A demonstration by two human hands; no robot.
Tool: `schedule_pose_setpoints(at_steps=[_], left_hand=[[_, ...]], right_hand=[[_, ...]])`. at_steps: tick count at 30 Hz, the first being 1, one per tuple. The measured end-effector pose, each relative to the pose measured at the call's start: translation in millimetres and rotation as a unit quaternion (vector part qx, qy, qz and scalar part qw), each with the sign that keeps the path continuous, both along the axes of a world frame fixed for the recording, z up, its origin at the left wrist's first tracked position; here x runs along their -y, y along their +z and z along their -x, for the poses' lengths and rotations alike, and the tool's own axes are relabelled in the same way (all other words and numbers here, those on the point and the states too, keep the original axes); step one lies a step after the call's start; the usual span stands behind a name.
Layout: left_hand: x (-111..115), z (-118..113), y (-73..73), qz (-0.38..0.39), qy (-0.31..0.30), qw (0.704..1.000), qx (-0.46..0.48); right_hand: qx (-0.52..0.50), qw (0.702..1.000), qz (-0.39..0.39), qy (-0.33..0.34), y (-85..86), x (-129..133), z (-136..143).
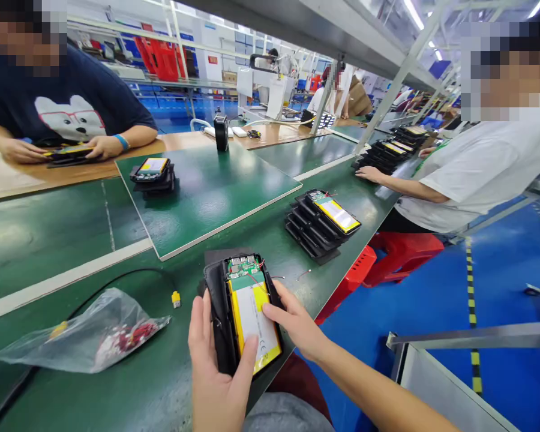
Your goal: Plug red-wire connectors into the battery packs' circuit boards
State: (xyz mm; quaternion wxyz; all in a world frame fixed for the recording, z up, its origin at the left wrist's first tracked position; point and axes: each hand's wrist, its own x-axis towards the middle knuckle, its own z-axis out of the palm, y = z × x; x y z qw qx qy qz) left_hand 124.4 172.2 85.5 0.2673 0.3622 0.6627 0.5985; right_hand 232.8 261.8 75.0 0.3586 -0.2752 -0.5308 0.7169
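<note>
Between my two hands is an open power bank [255, 318], a black casing with a yellow-edged white battery and a green circuit board at its far end. Thin red wires run over the board. My left hand [220, 366] grips the casing's left side, thumb on the battery. From the right, my right hand [297, 321] holds the other edge, its thumb also on the battery. A dark flat piece lies under the far end of the casing. Beyond, to the right, stands a stack of similar open units [321, 222].
At left lie a clear plastic bag [117, 330] of small red and white parts and a black cable with a yellow connector [176, 299]. A small stack [153, 177] sits on the raised green board [216, 198]. Co-workers sit across and at right, beside more stacked units [391, 150].
</note>
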Motion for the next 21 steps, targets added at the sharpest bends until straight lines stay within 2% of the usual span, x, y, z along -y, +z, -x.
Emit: schedule_pose_setpoints(at_steps=[5, 8, 10, 13, 15, 18, 21], left_hand=[[-7.9, -4.8, 7.7, -0.019, 0.001, 0.997, 0.070], [-21.8, -13.6, 12.6, -0.022, -0.004, 0.998, 0.050], [-33.1, -19.5, 15.7, -0.008, -0.031, 0.999, 0.030], [-46.1, -21.0, 20.1, 0.003, -0.107, 0.993, 0.041], [-48.4, -15.1, 21.8, 0.010, -0.131, 0.991, 0.027], [-42.0, 1.0, 19.4, 0.043, -0.115, 0.992, -0.041], [-29.8, 16.7, 10.7, 0.087, -0.083, 0.989, -0.083]], right_hand=[[-0.058, 0.995, 0.074, -0.020, 14.2, -2.2, -7.6], [-0.052, 0.992, 0.116, -0.003, 24.9, -16.7, -15.1], [-0.042, 0.991, 0.124, 0.014, 29.5, -32.9, -21.1], [-0.013, 0.992, 0.124, 0.028, 33.2, -66.7, -29.2], [0.051, 0.993, 0.106, 0.016, 33.9, -95.9, -31.6], [0.162, 0.984, 0.063, -0.037, 29.0, -144.5, -27.3], [0.224, 0.972, 0.055, -0.054, 14.7, -185.4, -15.7]])
